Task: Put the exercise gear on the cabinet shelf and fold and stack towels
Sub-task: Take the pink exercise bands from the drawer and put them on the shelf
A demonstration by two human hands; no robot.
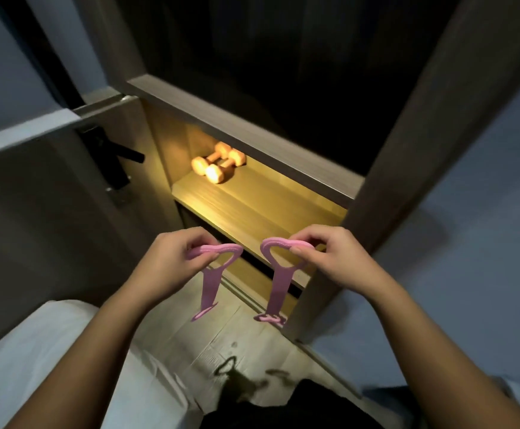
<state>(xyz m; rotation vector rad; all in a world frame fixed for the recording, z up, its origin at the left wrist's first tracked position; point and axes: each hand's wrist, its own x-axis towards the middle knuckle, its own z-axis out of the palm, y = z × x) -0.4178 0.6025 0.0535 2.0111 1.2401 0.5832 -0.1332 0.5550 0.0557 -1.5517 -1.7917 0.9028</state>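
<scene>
One wide-angle view, worn on the person's head, faces forward and tilts down. It sits close above the forearms, which rise from the bottom corners to the left grip [167, 263] and right grip [334, 258] at mid-frame. These pinch the left band [210, 286] and right band [280, 286]. Beyond the grips lies the lit shelf [262, 209], nearer the frame's centre. Beneath the grips is the floor [221, 342].

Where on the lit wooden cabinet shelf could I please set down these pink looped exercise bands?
The lit wooden shelf is bare right of the two orange dumbbells and along its front edge; only its back left corner is crowded.
</scene>
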